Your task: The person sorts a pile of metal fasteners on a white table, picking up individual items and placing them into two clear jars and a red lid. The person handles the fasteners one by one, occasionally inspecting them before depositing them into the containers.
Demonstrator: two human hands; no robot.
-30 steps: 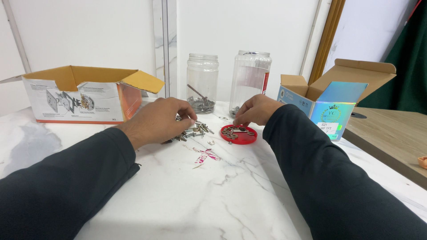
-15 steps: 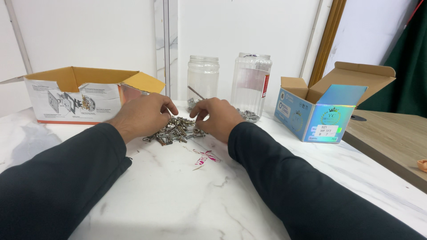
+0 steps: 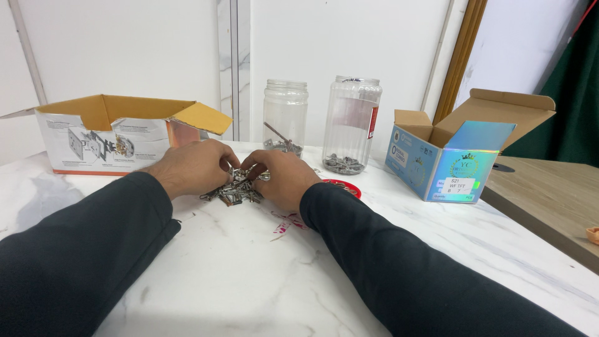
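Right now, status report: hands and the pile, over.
Left hand and right hand both on the screw pile, fingers in it. Red lid just beyond right wrist. Jars behind.

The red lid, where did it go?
In the head view, the red lid lies on the marble table, half hidden behind the right hand, before the taller jar.

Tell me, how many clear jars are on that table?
2. The left jar stands behind the hands and the pile of metal parts; the right jar stands beside it, nearer the blue box.
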